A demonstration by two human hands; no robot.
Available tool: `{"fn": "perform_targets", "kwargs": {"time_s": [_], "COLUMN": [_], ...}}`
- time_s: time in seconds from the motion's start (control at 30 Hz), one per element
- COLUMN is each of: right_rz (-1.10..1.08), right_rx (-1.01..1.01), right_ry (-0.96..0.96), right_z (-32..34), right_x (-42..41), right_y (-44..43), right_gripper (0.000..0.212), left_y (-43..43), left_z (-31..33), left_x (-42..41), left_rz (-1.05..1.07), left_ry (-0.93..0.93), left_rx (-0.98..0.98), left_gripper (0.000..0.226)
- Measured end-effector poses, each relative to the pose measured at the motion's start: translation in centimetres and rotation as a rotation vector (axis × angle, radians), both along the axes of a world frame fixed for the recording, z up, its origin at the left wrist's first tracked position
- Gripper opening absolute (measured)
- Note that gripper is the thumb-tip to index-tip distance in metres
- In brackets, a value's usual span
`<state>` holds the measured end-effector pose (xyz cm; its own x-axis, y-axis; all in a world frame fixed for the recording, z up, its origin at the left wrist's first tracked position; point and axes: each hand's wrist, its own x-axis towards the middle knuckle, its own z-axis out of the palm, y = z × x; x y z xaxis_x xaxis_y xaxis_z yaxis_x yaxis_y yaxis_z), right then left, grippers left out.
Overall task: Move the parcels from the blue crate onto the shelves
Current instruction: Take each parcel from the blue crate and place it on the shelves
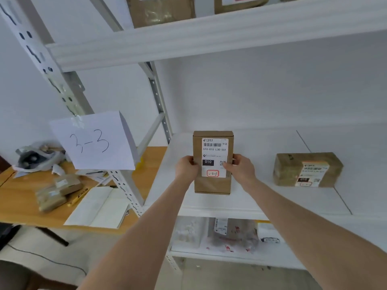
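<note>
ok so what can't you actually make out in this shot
Head view only:
Blue crate: out of frame.
Upright parcel: side edges covered by left hand and right hand; small label print too fine.
Lying parcel on the right: label blurred.
Top-shelf boxes: cut by the upper edge.
Lower-shelf packages: blurred, partly behind the shelf board.

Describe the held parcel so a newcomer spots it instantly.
On the white metal shelf right of the paper sign marked 3-3, a brown cardboard parcel stands upright between the left hand and right hand. The other brown parcel lies flat, untouched, further right.
</note>
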<state>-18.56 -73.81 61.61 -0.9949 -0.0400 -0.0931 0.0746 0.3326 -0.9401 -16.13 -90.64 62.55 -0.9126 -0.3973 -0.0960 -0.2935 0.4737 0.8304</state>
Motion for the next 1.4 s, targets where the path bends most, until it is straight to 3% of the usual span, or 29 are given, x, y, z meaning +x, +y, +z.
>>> {"fn": "perform_targets", "kwargs": {"time_s": [0.23,0.63,1.4], "right_rz": [-0.028,-0.088,-0.014], "right_rx": [0.025,0.092,0.252], "right_ry": [0.025,0.126,0.059], "right_z": [0.1,-0.9,-4.7], "right_x": [0.6,3.0,4.3], "right_y": [-1.9,-5.5,-6.1], "right_gripper": [0.045,0.042,0.049], "left_y": [-1.7,-5.2,-4.4], "left_z": [0.2,-1.6,-3.8], "left_x": [0.5,3.0,4.9], "left_rz": [-0.026,0.088,-0.012], "left_ry": [0.013,0.144,0.003], "left_rx": [0.004,0.263,0.052], "left_gripper": [0.036,0.029,0.039]}}
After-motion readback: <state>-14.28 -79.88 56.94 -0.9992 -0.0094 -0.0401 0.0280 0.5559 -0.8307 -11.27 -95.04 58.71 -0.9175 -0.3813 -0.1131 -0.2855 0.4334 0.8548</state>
